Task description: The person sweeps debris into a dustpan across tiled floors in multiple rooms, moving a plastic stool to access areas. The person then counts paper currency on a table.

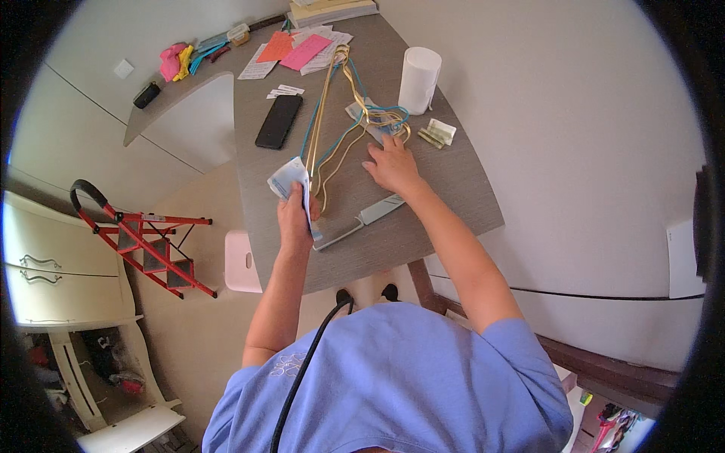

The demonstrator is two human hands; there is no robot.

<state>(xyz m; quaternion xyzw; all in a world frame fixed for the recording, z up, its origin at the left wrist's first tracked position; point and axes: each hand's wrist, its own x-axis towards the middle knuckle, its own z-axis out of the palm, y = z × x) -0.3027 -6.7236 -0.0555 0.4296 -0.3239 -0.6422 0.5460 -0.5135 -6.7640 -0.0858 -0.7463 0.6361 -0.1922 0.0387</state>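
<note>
My left hand [291,215] is closed around a folded white-and-blue printed sheet or packet [288,175], near the table's front left. Gold and teal cords [322,117] run up the table from beside it; whether they are fastened to it I cannot tell. My right hand [394,166] hovers over or rests on the tabletop with its fingers apart, at the lower end of a tangle of these cords [385,117]. Beneath that tangle lies another white-and-blue piece [361,108], partly covered. Just below my right hand is a long light-grey tool [366,219] with a flat, wider end.
On the grey table [453,196] are a black phone [279,121], a white paper roll [420,81], small green-and-white items [438,134] and coloured papers [307,51]. A red step ladder [147,245] and pink stool [242,263] stand left. A black cable [302,362] crosses my shirt.
</note>
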